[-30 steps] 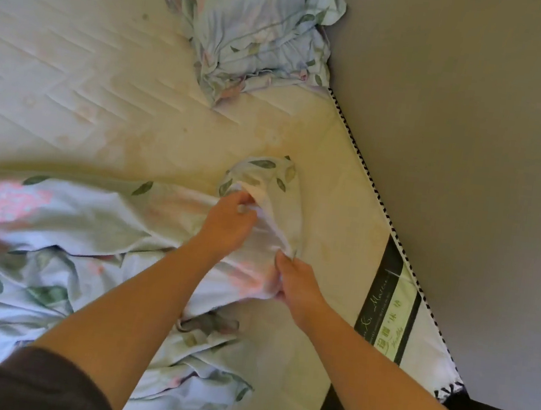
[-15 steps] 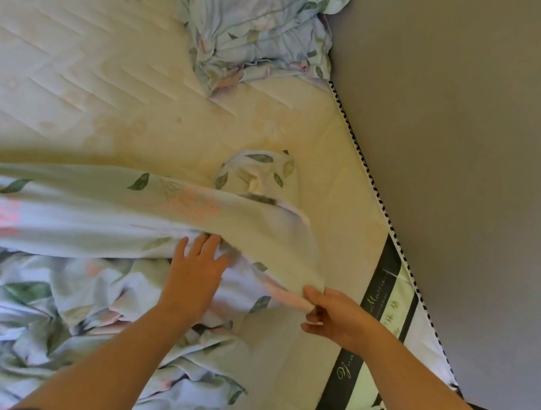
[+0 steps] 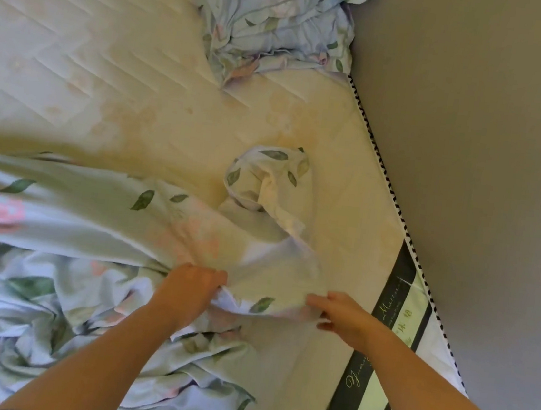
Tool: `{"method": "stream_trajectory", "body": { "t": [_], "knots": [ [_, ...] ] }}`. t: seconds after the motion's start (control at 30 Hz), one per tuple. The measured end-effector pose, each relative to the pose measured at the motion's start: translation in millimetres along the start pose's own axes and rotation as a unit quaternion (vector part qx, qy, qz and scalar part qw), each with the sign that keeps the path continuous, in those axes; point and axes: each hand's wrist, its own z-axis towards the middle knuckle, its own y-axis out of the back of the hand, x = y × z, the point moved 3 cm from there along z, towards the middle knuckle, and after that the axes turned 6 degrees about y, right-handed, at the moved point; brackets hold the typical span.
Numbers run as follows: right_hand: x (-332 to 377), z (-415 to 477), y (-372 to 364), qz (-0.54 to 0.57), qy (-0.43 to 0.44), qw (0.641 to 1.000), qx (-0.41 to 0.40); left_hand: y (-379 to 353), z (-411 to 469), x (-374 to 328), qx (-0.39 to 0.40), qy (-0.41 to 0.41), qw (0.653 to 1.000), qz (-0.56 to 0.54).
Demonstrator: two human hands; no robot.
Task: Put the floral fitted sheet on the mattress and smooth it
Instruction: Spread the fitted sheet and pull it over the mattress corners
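Arms reaching forward, the left hand (image 3: 192, 288) and right hand (image 3: 340, 315) each grip the floral sheet (image 3: 92, 218), a short span of cloth stretched between them. The floral sheet lies bunched on the near left of the mattress (image 3: 76, 64), whose far half is bare and whose right edge meets the wall (image 3: 469, 160)

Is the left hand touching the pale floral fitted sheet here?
Touching. The head view shows the left hand gripping a bunched fold of the pale floral fitted sheet, fabric gathered at its fingers.

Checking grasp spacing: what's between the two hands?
Head view: only a span of the floral sheet, with one green leaf print, runs from the left hand to the right hand; both grip it.
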Motion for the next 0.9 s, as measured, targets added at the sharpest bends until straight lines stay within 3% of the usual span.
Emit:
{"method": "stream_trajectory", "body": {
  "t": [0.07,0.17,0.2,0.27,0.37,0.47,0.6,0.73,0.8,0.9],
  "knots": [
    [8.4,6.4,0.5,0.074,0.063,0.989,-0.109,-9.6,-9.8,-5.5,0.113,-0.052,0.992,-0.036],
    [17.0,8.2,0.5,0.133,0.102,0.967,-0.194,-11.2,-15.4,-22.9,0.24,-0.083,0.966,-0.049],
    [18.2,8.1,1.9,0.122,0.102,0.966,-0.202,-5.9,-8.9,-27.8,0.226,-0.066,0.97,-0.058],
    [17.5,7.8,4.0,0.056,0.083,0.975,-0.199,16.8,13.5,-33.0,0.09,-0.037,0.994,-0.041],
    [3.9,6.9,2.4,0.03,0.025,0.988,-0.151,40.3,48.9,-48.0,-0.076,-0.062,0.995,0.028],
    [-12.0,10.5,-5.8,0.072,0.021,0.99,-0.122,37.3,78.0,-71.0,-0.039,-0.12,0.991,0.039],
    [-26.1,16.4,-14.9,-0.085,0.044,0.989,-0.115,31.5,92.0,-78.8,0.007,-0.121,0.985,0.12],
    [-20.5,9.8,-20.7,-0.278,0.039,0.951,-0.131,63.2,81.6,-61.5,-0.064,-0.058,0.988,-0.125],
    [2.8,-2.7,-23.3,-0.22,0.089,0.955,-0.179,97.1,68.6,-49.2,-0.116,-0.054,0.966,-0.223],
    [62.8,-36.1,-29.5,-0.002,0.165,0.955,-0.248,149.9,38.8,-17.8,-0.122,-0.063,0.958,-0.253]
  ]
}}
